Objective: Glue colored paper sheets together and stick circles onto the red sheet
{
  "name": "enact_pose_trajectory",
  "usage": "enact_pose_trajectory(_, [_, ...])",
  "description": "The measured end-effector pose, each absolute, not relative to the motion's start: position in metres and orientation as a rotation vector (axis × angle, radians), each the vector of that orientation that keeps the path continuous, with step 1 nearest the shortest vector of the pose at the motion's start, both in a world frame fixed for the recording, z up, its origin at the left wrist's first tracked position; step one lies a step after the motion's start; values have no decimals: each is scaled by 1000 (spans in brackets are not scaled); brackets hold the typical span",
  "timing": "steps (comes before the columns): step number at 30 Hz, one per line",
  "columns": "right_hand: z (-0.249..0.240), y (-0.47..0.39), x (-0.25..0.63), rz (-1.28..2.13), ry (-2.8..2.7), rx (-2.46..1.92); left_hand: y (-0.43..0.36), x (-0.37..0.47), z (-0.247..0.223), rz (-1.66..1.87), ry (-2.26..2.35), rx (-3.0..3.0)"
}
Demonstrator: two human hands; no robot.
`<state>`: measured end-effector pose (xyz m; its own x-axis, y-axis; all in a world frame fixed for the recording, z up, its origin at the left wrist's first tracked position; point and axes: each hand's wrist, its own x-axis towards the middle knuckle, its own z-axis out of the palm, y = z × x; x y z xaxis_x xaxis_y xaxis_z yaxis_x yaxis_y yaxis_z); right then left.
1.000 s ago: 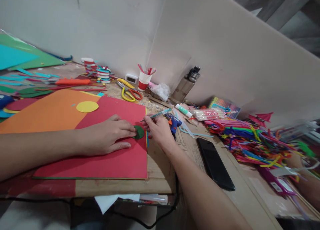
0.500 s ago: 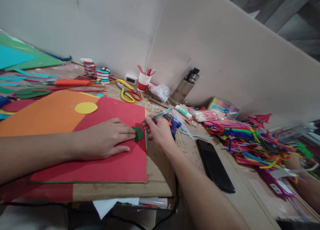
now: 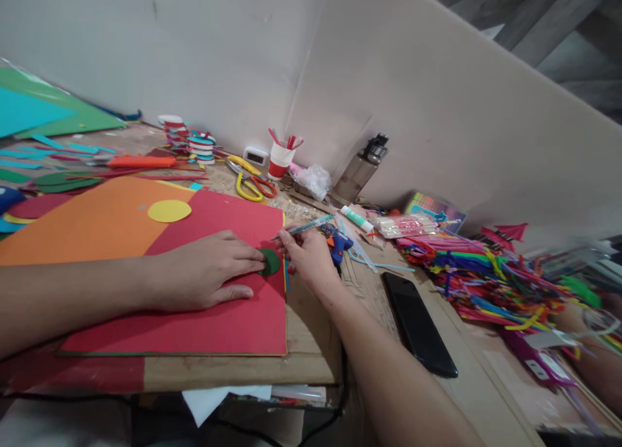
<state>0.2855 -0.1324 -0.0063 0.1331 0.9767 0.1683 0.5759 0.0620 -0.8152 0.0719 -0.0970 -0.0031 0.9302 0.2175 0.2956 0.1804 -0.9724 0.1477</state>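
Note:
My left hand lies flat on a red sheet, fingers stretched out. Its fingertips press the left edge of a small dark green paper disc. Pinched in my right hand is a slim light-blue pen, its tip pointing left over the red sheet, just above the disc. Whether the tip touches the sheet is too small to tell. A yellow paper oval rests where the red sheet meets an orange sheet. Behind my right hand lies a blue glue gun.
A black phone lies right of my right forearm. Scissors, a paper cup, a glue stick and a bottle stand or lie along the back. Pipe cleaners are heaped at right, near another person's arm.
The pen tip and my right fingers have shifted slightly left and down beside the green disc. My left hand stays in place. The other person's hand at far right has moved slightly.

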Motion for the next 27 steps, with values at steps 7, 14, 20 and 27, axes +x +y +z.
enact_pose_trajectory(7, [-8,-130,287,659,-1532,-1580,-97,71,-4,489,313,2955])
enact_pose_trajectory(14, [-11,-129,288,578,-1557,-1642,-98,72,-1,468,333,2938])
enact_pose_trajectory(20, [-9,-130,287,532,-1610,-1645,-97,72,1,387,341,2948])
enact_pose_trajectory(27, [-9,-131,286,519,-1609,-1654,-97,72,0,368,340,2939])
